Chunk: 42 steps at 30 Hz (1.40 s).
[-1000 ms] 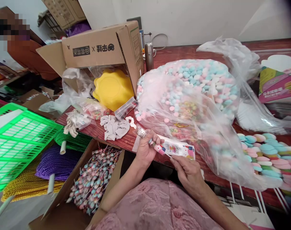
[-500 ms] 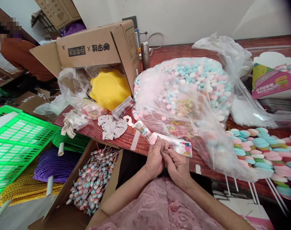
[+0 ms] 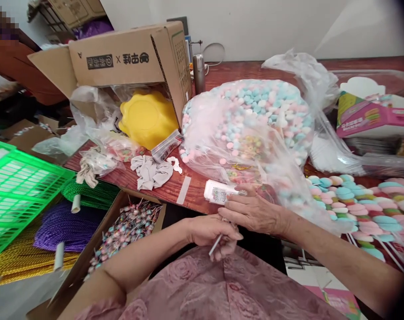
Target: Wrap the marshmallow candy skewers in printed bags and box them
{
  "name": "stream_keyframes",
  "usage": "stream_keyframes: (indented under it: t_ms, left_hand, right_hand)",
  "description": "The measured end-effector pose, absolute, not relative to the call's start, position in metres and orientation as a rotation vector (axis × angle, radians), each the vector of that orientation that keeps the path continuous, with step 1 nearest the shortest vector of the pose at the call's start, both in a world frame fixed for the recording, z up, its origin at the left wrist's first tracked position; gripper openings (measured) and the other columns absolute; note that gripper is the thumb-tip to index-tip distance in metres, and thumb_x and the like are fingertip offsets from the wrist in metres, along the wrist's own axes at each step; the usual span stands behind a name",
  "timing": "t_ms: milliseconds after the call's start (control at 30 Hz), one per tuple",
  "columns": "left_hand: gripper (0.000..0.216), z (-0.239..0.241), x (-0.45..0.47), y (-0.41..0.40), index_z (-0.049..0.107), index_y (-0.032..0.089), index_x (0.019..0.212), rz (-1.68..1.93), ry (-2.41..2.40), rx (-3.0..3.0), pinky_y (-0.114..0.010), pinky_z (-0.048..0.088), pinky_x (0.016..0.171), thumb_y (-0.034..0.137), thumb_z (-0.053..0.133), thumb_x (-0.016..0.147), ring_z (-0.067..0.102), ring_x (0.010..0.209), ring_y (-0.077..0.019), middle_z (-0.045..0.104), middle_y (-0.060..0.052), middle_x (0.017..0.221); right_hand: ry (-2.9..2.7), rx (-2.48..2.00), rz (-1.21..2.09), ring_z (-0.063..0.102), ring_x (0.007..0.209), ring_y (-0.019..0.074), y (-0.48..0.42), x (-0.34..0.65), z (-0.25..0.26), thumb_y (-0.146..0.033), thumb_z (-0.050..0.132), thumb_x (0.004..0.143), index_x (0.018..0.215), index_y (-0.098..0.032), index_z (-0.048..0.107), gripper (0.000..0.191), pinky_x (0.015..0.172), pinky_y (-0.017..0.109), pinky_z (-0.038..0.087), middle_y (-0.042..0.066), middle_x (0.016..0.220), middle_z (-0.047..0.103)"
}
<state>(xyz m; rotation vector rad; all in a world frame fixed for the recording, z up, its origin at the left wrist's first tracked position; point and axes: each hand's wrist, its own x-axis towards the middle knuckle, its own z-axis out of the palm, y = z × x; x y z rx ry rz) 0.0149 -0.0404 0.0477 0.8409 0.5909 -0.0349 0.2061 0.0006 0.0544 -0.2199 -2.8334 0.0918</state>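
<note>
My left hand is closed low in front of my lap around a thin white stick that pokes out below the fingers. Just above it, my right hand lies over the table edge with its fingers pinched on a white printed packet. Behind both hands sits a big clear bag of pink, blue and white candies on the red wooden table.
A cardboard box of wrapped lollipops stands below the table at left, beside purple and gold cord spools and a green plastic crate. A yellow bowl lies in a tipped carton. Stacked marshmallow sticks lie at right.
My left hand dropped from the table edge toward my lap with the stick. My right hand moved up and forward onto the white packet. The view shifted slightly.
</note>
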Motion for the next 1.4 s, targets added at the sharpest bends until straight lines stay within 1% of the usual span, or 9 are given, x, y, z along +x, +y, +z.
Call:
stream_keyframes:
  t_ms: [233, 367, 500, 633, 767, 867, 1067, 1233, 1400]
  left_hand:
    - [0.021, 0.046, -0.002, -0.046, 0.058, 0.020, 0.066, 0.263, 0.952, 1.874, -0.030, 0.045, 0.057, 0.024, 0.050, 0.084, 0.054, 0.052, -0.0184, 0.058, -0.005, 0.060]
    - [0.017, 0.041, 0.003, -0.061, 0.063, 0.016, 0.091, 0.338, 1.163, 2.372, -0.035, 0.044, 0.065, 0.014, 0.049, 0.082, 0.058, 0.070, -0.0253, 0.064, -0.013, 0.082]
    - [0.016, 0.038, 0.005, -0.068, 0.060, 0.019, 0.083, 0.434, 1.123, 2.382, -0.031, 0.040, 0.064, 0.017, 0.045, 0.087, 0.052, 0.069, -0.0219, 0.059, -0.010, 0.076]
    - [0.019, 0.034, 0.003, -0.063, 0.057, 0.020, 0.071, 0.667, 1.058, 1.957, -0.028, 0.036, 0.061, 0.026, 0.051, 0.087, 0.044, 0.062, -0.0158, 0.053, -0.004, 0.066]
    - [0.034, 0.031, 0.001, -0.057, 0.051, 0.019, 0.065, 0.746, 1.005, 1.109, -0.023, 0.027, 0.046, 0.044, 0.056, 0.087, 0.032, 0.044, -0.0087, 0.042, 0.004, 0.051]
    - [0.031, 0.032, -0.002, -0.058, 0.047, 0.020, 0.070, 0.611, 0.805, 0.660, -0.020, 0.020, 0.039, 0.045, 0.067, 0.076, 0.022, 0.036, -0.0055, 0.035, 0.009, 0.048]
    - [0.026, 0.033, -0.001, -0.070, 0.058, 0.018, 0.071, 0.594, 0.986, 1.569, -0.025, 0.037, 0.055, 0.036, 0.052, 0.089, 0.045, 0.056, -0.0125, 0.054, -0.002, 0.063]
    - [0.020, 0.027, 0.011, -0.066, 0.067, 0.018, 0.085, 0.821, 1.140, 2.014, -0.030, 0.041, 0.066, 0.020, 0.047, 0.088, 0.052, 0.069, -0.0194, 0.060, -0.009, 0.075]
    - [0.027, 0.021, 0.005, -0.055, 0.064, 0.018, 0.066, 1.013, 1.287, 1.670, -0.026, 0.035, 0.062, 0.026, 0.053, 0.090, 0.047, 0.060, -0.0136, 0.055, -0.003, 0.063]
  right_hand:
    - [-2.988, -0.662, 0.747, 0.056, 0.063, 0.0171, -0.012, 0.193, 0.070, -0.017, 0.044, 0.091, 0.106, -0.016, 0.059, 0.021, 0.061, 0.030, 0.038, 0.006, 0.078, 0.065]
    - [-2.753, -0.615, 1.307, 0.060, 0.067, 0.0148, 0.002, 0.194, 0.083, -0.023, 0.050, 0.087, 0.121, -0.018, 0.059, 0.035, 0.061, 0.025, 0.042, 0.003, 0.084, 0.069]
    - [-2.506, -0.588, 1.757, 0.052, 0.047, 0.0105, 0.018, 0.201, 0.074, -0.021, 0.057, 0.078, 0.134, -0.023, 0.056, 0.056, 0.048, 0.021, 0.039, -0.008, 0.063, 0.064]
    - [-2.680, -0.737, 1.232, 0.063, 0.065, 0.0146, 0.010, 0.200, 0.068, -0.023, 0.062, 0.080, 0.145, -0.020, 0.045, 0.067, 0.061, 0.024, 0.045, 0.000, 0.083, 0.071]
    - [-2.808, -0.765, 0.212, 0.058, 0.110, 0.0292, -0.015, 0.195, 0.077, -0.017, 0.052, 0.089, 0.143, -0.023, 0.044, 0.054, 0.089, 0.045, 0.042, 0.014, 0.121, 0.064]
    - [-2.724, -0.555, -0.079, 0.054, 0.115, 0.0286, -0.029, 0.198, 0.076, -0.012, 0.043, 0.095, 0.131, -0.021, 0.054, 0.039, 0.099, 0.054, 0.031, 0.011, 0.118, 0.066]
    - [-2.866, -0.697, 0.299, 0.059, 0.073, 0.0175, -0.033, 0.207, 0.064, -0.011, 0.041, 0.095, 0.106, -0.018, 0.062, 0.025, 0.089, 0.043, 0.037, 0.004, 0.079, 0.067]
    - [-2.726, -1.078, 0.641, 0.062, 0.082, 0.0206, -0.015, 0.203, 0.071, -0.022, 0.051, 0.092, 0.124, -0.020, 0.056, 0.032, 0.074, 0.032, 0.039, 0.006, 0.089, 0.070]
    - [-2.503, -1.119, 0.546, 0.061, 0.091, 0.0174, 0.040, 0.201, 0.080, -0.016, 0.049, 0.092, 0.098, -0.017, 0.068, 0.020, 0.079, 0.028, 0.043, 0.007, 0.097, 0.069]
